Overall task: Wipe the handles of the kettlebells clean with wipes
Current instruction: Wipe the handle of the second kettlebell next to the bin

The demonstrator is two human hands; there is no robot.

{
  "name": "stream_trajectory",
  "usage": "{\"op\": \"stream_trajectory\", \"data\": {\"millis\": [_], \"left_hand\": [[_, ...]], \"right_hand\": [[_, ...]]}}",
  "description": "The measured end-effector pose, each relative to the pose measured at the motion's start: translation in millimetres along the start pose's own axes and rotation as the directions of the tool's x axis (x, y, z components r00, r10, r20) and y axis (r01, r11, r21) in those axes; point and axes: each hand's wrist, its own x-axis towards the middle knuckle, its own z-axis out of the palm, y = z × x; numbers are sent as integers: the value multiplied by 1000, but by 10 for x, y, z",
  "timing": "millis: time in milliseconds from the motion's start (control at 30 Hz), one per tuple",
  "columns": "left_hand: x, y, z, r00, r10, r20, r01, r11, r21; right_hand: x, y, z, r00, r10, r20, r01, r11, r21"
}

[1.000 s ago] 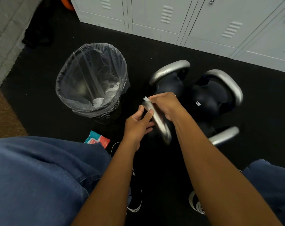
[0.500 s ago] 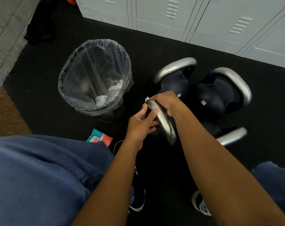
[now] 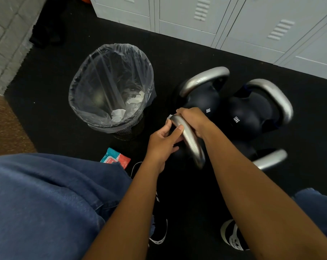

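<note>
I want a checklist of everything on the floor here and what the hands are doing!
Surface: black floor mat, brown carpet at its left edge.
Job's things: four kettlebells; the nearest handle is being wiped with a wipe; 8KG kettlebell and 12KG kettlebell stand behind it; a fourth handle to the right; wipes pack by the knee.
Clutter: lined bin with used wipes inside.
Hands: left hand holds the nearest handle; right hand presses the wipe on its top end.
Cables: nothing seen.
Surroundings: grey lockers behind, tiled wall at left.
</note>
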Motion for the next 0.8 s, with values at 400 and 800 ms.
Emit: {"op": "stream_trajectory", "data": {"millis": [400,800], "left_hand": [[75,-54,-35,1000,0,8,0,999,35],[321,-27,-41,884,264,-386,-228,964,136]], "right_hand": [[-30,-139,35,981,-4,194,23,995,-99],[-182,6,-9,958,-235,164,262,950,-168]]}}
